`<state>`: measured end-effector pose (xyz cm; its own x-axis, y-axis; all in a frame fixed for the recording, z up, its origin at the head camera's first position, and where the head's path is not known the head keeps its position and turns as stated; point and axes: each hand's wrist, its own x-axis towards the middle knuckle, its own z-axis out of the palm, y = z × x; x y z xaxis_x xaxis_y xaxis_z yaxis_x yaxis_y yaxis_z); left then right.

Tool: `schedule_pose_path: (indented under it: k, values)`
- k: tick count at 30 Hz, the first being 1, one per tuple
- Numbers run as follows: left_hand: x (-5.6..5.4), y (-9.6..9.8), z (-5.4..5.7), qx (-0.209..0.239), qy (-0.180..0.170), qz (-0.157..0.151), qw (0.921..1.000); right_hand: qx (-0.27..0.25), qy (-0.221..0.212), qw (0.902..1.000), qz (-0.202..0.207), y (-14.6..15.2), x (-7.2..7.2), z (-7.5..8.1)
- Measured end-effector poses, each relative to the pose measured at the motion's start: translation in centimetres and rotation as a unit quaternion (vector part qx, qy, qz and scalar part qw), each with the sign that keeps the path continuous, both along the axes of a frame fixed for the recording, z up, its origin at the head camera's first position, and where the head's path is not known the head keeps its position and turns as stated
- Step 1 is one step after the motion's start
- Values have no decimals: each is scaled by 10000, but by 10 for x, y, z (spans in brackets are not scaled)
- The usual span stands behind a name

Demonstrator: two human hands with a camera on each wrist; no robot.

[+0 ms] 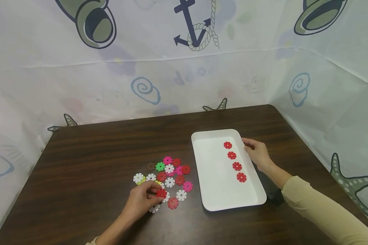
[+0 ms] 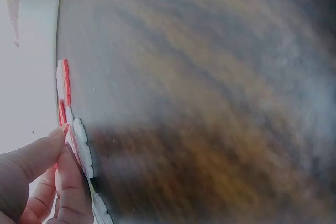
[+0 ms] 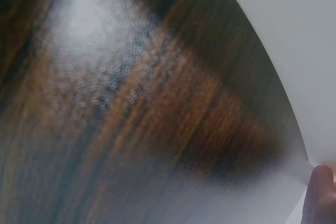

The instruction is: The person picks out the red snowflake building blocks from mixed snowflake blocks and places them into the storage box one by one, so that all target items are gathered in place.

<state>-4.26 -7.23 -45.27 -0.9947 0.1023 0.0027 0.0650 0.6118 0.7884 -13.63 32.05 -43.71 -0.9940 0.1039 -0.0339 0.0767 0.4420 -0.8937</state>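
Observation:
In the head view, my left hand (image 1: 142,199) pinches a red notched disc (image 1: 161,193) between thumb and fingers. It is over the near left part of a loose spread of flat flower-like discs in white, red, pink, green, yellow and brown. The left wrist view shows the thumb and fingertips (image 2: 56,139) on the red disc's edge. To the right lies a white tray (image 1: 213,170), with a column of red discs (image 1: 237,166) along its right half. My right hand (image 1: 259,153) holds the tray's right rim; the right wrist view catches just a fingertip (image 3: 320,187) there.
A dark wood-grain table (image 1: 104,153) carries everything. Behind and to the right hangs a pale printed cloth (image 1: 171,78) that meets the table's far edge. A pink disc (image 1: 188,186) lies close to the tray's left side.

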Motion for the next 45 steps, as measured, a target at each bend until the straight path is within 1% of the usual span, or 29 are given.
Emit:
schedule_pose_path:
  k: [3,13,16,21,25,28,30,33,37,40,45]
  values:
    - [0,-1,0,103,-29,9,9999,-15,-1,10000,-9,0,0,-1]
    - [-4,-1,4,652,-500,158,9965,15,32,10000,1,1,0,-2]
    - [-6,2,7,942,-636,104,9935,37,47,10000,7,1,0,-1]
    - [-8,12,12,1469,-751,-135,9862,29,35,10000,13,1,0,-1]
    - [-10,24,17,1736,-862,-268,9807,18,36,10000,10,1,0,0]
    - [-12,36,21,1961,-922,-444,9752,22,23,10000,0,1,0,0]
    - [-13,45,24,2102,-919,-557,9717,24,5,10000,-17,1,0,0]
    - [-15,60,27,2224,-853,-706,9686,36,4,10000,-13,1,0,0]
    - [-17,79,31,2382,-864,-909,9631,18,-7,10000,-29,1,0,0]
    - [-18,93,32,2441,-897,-1006,9603,49,6,10000,-34,1,0,-1]
    - [-20,116,33,2440,-895,-1172,9585,83,31,10000,-26,1,-1,-1]
